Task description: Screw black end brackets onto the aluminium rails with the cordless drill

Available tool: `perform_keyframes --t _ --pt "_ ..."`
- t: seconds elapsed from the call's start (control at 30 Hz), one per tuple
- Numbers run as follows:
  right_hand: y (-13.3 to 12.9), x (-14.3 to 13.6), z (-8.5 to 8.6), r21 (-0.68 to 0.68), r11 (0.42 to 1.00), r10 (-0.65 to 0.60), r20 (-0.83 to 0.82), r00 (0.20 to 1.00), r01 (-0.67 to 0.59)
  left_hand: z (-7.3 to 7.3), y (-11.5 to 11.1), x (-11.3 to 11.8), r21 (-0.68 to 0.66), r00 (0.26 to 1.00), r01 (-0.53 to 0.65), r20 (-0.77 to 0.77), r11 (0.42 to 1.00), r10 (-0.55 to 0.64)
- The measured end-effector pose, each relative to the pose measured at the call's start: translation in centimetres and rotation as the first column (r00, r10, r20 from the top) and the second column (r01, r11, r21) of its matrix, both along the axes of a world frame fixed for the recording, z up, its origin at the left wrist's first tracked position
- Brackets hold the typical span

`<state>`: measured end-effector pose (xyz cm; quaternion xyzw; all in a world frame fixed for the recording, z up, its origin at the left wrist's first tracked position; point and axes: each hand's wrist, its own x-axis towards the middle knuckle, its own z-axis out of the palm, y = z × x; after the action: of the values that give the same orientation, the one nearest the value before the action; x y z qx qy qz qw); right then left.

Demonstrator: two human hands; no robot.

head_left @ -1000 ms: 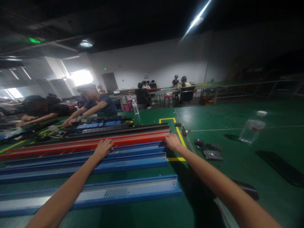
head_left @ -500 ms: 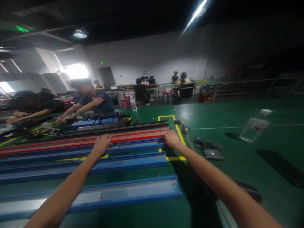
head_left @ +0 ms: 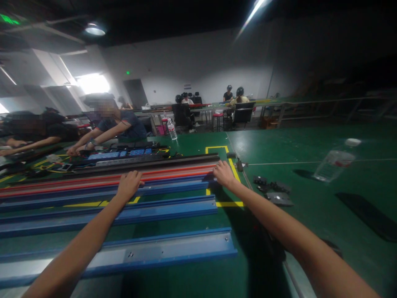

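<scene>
The long red metal rail [head_left: 176, 172] runs sideways under the left hand [head_left: 129, 182], its end at the right hand [head_left: 223, 174]; hands apart, can't tell if gripping.

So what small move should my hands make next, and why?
Perhaps ease your left hand and right hand away from the far blue rail: it already lies close along the red rail, with a gap before the middle blue rail.

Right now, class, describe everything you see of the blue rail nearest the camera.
The nearest blue rail is a long, shallow channel with blue edges and a pale, metallic-looking middle bearing small dark marks. It lies on the green table, right end in view, left running out of frame. The left forearm passes over it; contact is unclear.
</scene>
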<state>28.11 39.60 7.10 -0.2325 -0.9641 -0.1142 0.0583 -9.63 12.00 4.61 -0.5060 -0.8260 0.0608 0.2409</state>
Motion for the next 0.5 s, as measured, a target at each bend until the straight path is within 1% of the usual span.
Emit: perform_keyframes --t 0.07,0.13,0.2,0.3,0.37,0.43,0.5 --pt "-0.5 0.0 0.3 -0.014 1.000 -0.022 -0.012 1.000 0.021 0.1 0.0 0.0 -0.001 1.000 -0.006 0.001 1.000 0.006" --pt "-1.6 0.0 0.6 -0.045 0.999 -0.013 -0.015 1.000 0.012 0.1 0.0 0.0 0.002 1.000 -0.014 0.005 1.000 0.014" --pt "-3.1 0.2 0.8 -0.096 0.994 0.051 0.005 0.999 -0.050 0.1 -0.2 0.1 0.008 1.000 -0.016 0.011 1.000 0.016" --pt "-5.6 0.7 1.0 -0.171 0.968 0.196 0.064 0.979 -0.182 0.2 -0.9 0.3 0.028 0.999 -0.019 0.028 0.999 0.018" --pt "-7.0 1.1 1.0 -0.192 0.954 0.252 0.105 0.962 -0.229 0.4 -1.8 0.4 0.036 0.999 -0.015 0.050 0.999 0.014" --pt "-7.8 1.5 0.9 -0.194 0.952 0.268 0.140 0.953 -0.239 0.7 -2.9 0.3 0.013 0.996 0.021 0.090 1.000 -0.022" --pt "-8.1 1.7 0.8 -0.185 0.954 0.265 0.165 0.950 -0.234 0.9 -4.2 0.3 -0.046 0.983 0.106 0.154 0.993 -0.098"
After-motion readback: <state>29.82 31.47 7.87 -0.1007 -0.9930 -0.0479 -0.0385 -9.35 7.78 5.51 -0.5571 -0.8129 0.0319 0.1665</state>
